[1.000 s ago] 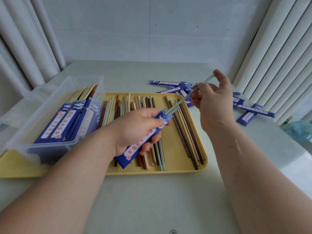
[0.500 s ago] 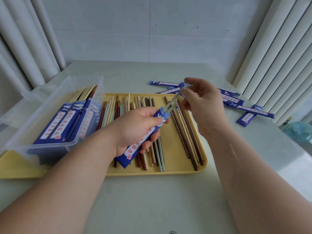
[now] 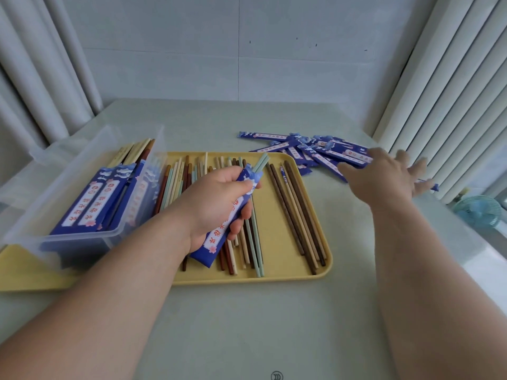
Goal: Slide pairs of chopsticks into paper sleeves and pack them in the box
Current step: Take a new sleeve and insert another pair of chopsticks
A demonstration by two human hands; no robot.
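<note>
My left hand (image 3: 216, 204) grips a blue paper sleeve (image 3: 219, 237) over the yellow tray (image 3: 301, 272). A pair of pale green chopsticks (image 3: 260, 163) sits inside it, only the tips sticking out of the top. My right hand (image 3: 384, 176) is blurred, fingers spread, holding nothing, above the pile of empty blue sleeves (image 3: 315, 152) on the table at the right. Loose chopsticks (image 3: 299, 212) of several colours lie along the tray. The clear plastic box (image 3: 55, 204) at the left holds several sleeved pairs (image 3: 96, 204).
The box stands on the tray's left part, its far wall leaning outward. White curtains hang at the left and right of the pale green table (image 3: 247, 325). A small blue fan (image 3: 477, 209) stands beyond the table's right edge.
The green chopsticks have slid nearly all the way into the sleeve. My right hand let go of them and swung right, over the empty sleeves. My left hand stayed in place.
</note>
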